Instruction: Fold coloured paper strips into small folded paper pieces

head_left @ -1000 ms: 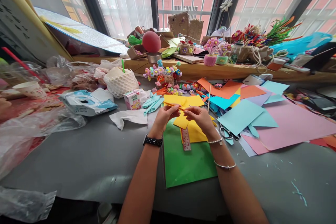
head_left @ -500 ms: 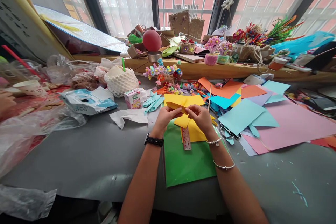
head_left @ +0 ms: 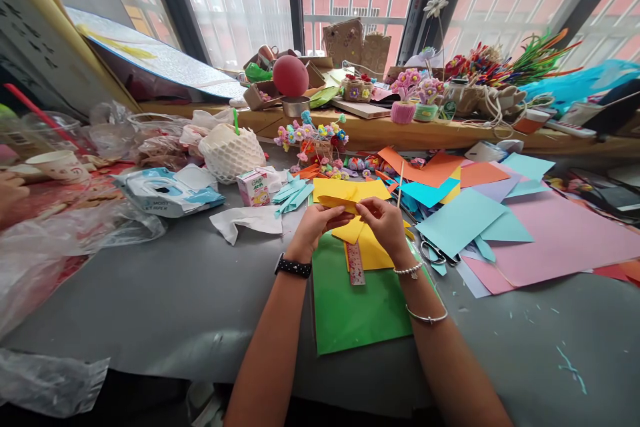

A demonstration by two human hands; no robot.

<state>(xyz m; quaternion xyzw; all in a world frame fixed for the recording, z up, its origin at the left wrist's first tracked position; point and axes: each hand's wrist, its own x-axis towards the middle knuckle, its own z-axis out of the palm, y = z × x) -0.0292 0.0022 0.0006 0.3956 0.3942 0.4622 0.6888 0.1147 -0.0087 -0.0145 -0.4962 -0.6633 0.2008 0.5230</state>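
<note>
Between my two hands is a folded piece of yellow paper (head_left: 336,202), raised above the sheets below. My left hand (head_left: 318,227) pinches its left part between thumb and fingers. At its right end, my right hand (head_left: 384,221) pinches the edge, fingertips close to the left hand's. Beneath them lie more yellow paper sheets (head_left: 377,253) and a small patterned ruler (head_left: 355,264), all on a green sheet (head_left: 363,320) in a clear cover. Another yellow sheet (head_left: 320,185) lies just behind the hands.
Scissors (head_left: 433,252) lie right of my right hand, beside light-blue paper (head_left: 463,225) and a big pink sheet (head_left: 565,233). Leftward are a tissue (head_left: 250,221), a small drink carton (head_left: 254,188) and a wipes pack (head_left: 167,192). Another person's hand (head_left: 11,188) shows at the far left.
The folded yellow paper has tilted and looks narrower, with its near face turned. My fingers have shifted slightly along it; both hands stay in nearly the same place.
</note>
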